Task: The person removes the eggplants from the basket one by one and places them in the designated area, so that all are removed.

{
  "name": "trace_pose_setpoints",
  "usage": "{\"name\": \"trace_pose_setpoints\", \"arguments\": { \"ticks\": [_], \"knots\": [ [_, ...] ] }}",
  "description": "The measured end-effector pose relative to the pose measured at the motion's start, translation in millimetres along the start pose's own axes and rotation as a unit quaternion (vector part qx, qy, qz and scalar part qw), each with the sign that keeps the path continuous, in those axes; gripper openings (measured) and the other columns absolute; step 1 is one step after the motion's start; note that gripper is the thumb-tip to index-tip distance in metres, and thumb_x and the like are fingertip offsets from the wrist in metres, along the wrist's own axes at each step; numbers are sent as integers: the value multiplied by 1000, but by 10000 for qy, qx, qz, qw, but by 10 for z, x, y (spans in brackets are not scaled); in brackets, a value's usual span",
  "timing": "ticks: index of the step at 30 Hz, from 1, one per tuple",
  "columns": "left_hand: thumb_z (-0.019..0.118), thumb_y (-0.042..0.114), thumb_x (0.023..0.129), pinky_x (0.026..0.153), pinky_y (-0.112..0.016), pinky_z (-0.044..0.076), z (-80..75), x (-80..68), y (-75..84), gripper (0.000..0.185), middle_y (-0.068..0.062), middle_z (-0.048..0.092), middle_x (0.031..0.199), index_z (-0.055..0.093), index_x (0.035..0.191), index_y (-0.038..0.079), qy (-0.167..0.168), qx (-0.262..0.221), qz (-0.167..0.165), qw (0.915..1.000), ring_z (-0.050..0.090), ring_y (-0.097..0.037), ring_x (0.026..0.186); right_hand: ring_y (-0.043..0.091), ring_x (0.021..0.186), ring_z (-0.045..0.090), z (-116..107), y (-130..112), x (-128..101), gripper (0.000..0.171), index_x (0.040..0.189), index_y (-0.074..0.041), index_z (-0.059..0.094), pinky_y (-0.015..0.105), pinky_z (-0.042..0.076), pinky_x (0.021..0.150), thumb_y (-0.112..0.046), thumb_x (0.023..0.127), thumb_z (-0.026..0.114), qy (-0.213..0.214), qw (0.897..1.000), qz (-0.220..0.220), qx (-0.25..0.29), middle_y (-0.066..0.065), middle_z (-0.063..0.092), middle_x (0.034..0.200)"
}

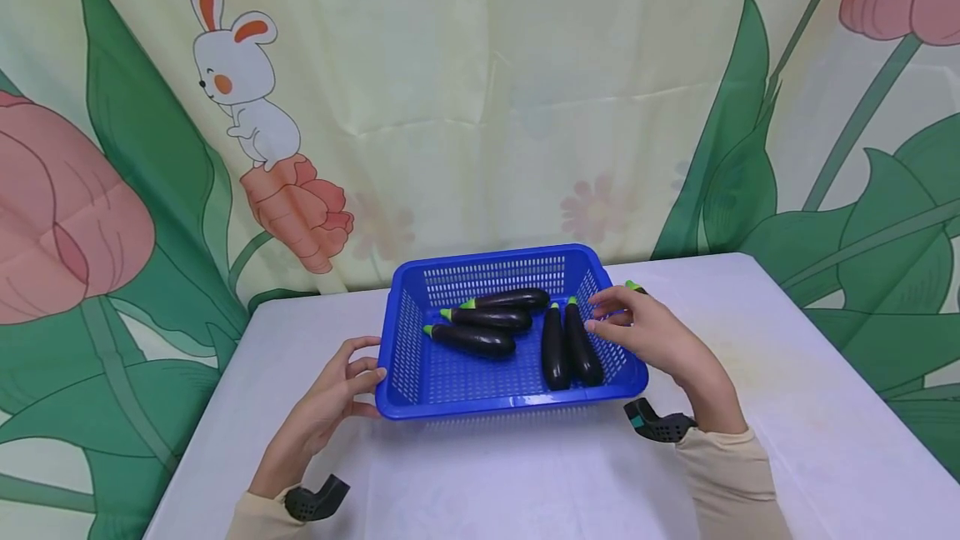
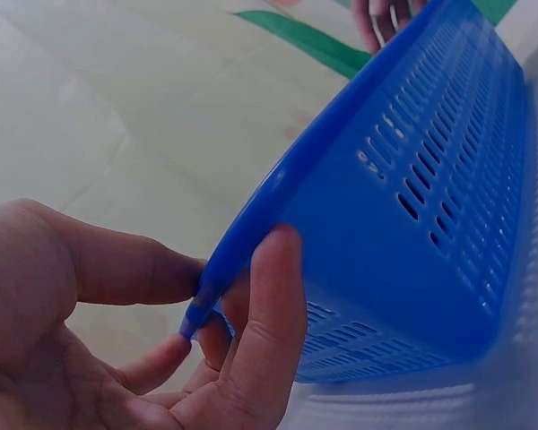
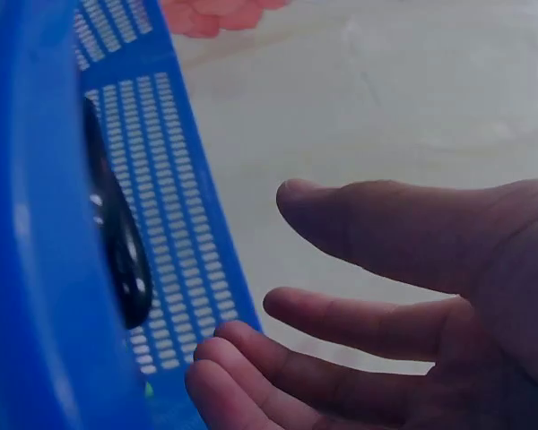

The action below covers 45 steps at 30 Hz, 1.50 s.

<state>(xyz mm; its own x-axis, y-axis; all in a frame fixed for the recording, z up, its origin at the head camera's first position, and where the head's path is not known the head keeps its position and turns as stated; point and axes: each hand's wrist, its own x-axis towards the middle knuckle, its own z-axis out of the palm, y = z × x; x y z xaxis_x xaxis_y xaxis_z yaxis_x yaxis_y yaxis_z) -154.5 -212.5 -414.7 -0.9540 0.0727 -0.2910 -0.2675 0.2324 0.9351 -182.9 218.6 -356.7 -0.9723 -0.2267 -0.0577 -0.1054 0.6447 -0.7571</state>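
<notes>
A blue plastic basket [image 1: 450,402] with slotted walls stands on the table, tilted toward me in the head view. Three dark purple eggplants [image 1: 472,342] lie sideways in its left and middle part; two more eggplants [image 1: 556,348] lie lengthwise at the right. My left hand [image 1: 326,398] pinches the rim at the basket's left side, and the left wrist view shows its fingers on both sides of the rim [image 2: 251,215]. Over the right rim hovers my right hand [image 1: 660,340], its fingers spread and loosely bent with nothing between them.
Behind my right hand another eggplant's green stem [image 1: 635,286] shows; the rest is hidden. A white cloth covers the table [image 1: 465,482]. A printed curtain [image 1: 480,107] hangs close behind the table's far edge.
</notes>
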Motion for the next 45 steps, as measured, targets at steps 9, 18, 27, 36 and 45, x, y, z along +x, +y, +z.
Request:
{"name": "trace_pose_setpoints", "arguments": {
  "ticks": [9,18,27,36,45],
  "knots": [
    [63,19,104,77,-38,65,-20,2,25,67,-18,65,126,24,158,11,-98,-61,10,9999,73,-21,96,35,112,70,445,-166,138,48,134,2,61,52,57,97,-27,97,73,-94,9986,144,-501,22,71,122],
    [63,19,104,77,-39,66,-25,-5,24,68,-20,64,129,24,159,11,-128,-59,10,9999,74,-21,97,38,109,69,688,-160,238,52,136,5,59,55,57,97,-23,96,75,68,9932,369,-1099,26,70,122],
    [63,20,104,78,-39,65,-31,0,1,68,-18,65,127,23,159,11,-167,-95,0,9998,73,-21,98,36,106,68,884,-206,250,53,134,3,61,57,57,97,-21,92,80,96,9829,282,-1815,26,69,125],
    [63,19,104,78,-39,66,-23,6,-3,68,-18,65,126,24,159,11,-126,-124,-29,9998,74,-21,97,34,105,65,923,-207,264,54,132,-2,65,57,56,98,-18,85,87,-73,9787,6,-2051,23,63,128],
    [63,21,103,78,-40,65,-18,13,-5,69,-17,65,126,23,159,12,-169,-132,-17,9998,74,-21,98,34,110,62,923,-199,297,52,135,-7,63,58,54,102,-22,90,83,-426,9859,110,-1616,24,62,131]
  ]
}}
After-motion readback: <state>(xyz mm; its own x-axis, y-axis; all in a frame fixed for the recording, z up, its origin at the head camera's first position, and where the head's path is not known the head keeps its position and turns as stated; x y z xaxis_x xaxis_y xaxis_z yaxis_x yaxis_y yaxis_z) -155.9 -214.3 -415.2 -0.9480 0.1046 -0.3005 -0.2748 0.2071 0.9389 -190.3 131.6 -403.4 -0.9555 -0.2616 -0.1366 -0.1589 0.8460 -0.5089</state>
